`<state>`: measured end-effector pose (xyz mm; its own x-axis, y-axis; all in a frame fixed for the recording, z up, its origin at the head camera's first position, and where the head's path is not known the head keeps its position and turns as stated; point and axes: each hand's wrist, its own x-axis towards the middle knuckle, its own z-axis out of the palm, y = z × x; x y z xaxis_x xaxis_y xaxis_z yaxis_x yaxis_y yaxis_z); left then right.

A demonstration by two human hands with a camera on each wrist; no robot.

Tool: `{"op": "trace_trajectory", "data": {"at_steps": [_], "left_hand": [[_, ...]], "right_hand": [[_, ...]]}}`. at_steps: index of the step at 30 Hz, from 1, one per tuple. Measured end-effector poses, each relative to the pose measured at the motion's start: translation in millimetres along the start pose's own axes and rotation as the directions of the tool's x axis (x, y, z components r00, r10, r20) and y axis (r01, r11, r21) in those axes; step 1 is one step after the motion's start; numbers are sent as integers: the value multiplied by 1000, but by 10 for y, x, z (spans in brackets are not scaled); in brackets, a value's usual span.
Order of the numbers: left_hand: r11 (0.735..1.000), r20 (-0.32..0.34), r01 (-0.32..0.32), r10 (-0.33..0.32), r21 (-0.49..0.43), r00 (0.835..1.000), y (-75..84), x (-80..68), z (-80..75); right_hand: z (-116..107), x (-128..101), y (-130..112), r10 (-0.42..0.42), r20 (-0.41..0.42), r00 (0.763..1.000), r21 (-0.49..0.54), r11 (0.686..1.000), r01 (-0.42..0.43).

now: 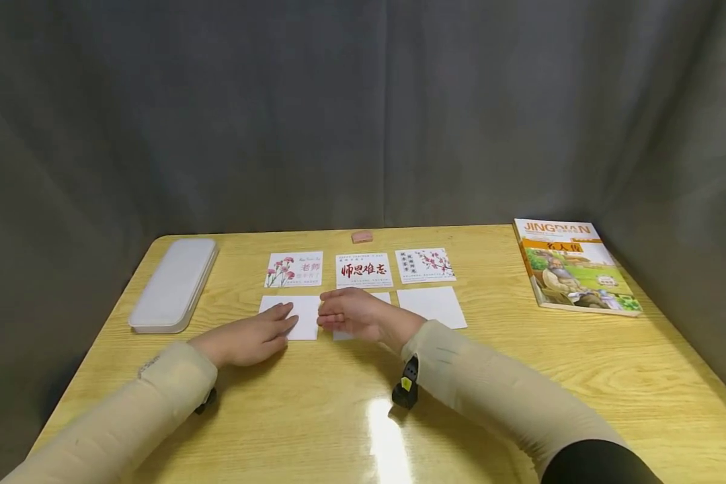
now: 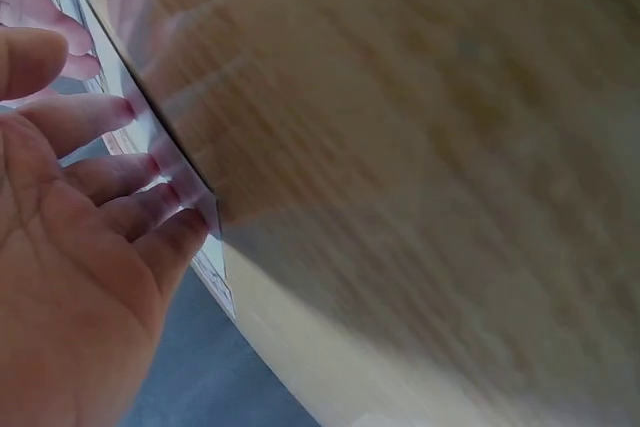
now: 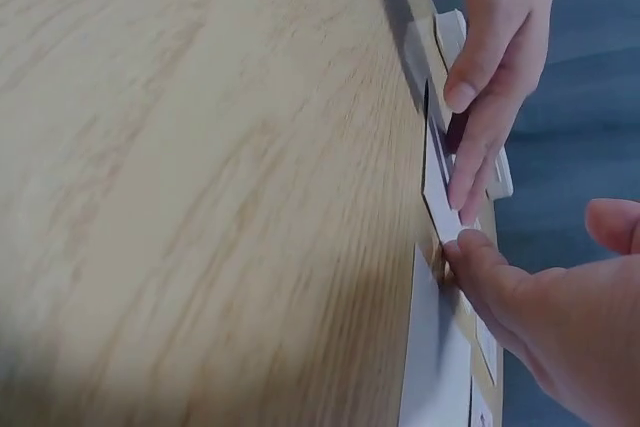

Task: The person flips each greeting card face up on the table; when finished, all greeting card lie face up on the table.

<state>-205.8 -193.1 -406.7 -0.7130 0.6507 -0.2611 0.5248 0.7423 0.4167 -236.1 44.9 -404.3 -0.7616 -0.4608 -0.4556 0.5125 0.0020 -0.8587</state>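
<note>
Six cards lie in two rows on the wooden table (image 1: 339, 417). The back row shows printed faces: a flower card (image 1: 293, 269), a red-lettered card (image 1: 364, 269) and a blossom card (image 1: 425, 265). In the front row are blank white cards. My left hand (image 1: 266, 333) lies flat, its straight fingers on the left blank card (image 1: 307, 321). My right hand (image 1: 339, 316) hovers over the middle blank card (image 1: 382, 296) and hides most of it. In the right wrist view its index fingertip (image 3: 462, 247) touches the left blank card's edge (image 3: 437, 172), with the thumb held apart.
A third blank card (image 1: 432, 306) lies to the right. A long white case (image 1: 174, 284) sits at the table's left, a small pink eraser (image 1: 361, 236) at the back edge, and a colourful book (image 1: 571, 265) at the right. Grey cloth hangs behind.
</note>
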Motion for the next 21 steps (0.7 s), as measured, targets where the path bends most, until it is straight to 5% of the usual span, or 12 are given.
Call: {"op": "trace_trajectory", "data": {"at_steps": [7,21], "left_hand": [[999,-12,15,-16,-32,1000,3,-22,62],[998,-40,22,-24,-56,999,-2,-10,67]], "right_hand": [[18,27,21,31,10,999,3,1000,-31],[106,0,-53,35,-97,995,-18,999,-37]]}}
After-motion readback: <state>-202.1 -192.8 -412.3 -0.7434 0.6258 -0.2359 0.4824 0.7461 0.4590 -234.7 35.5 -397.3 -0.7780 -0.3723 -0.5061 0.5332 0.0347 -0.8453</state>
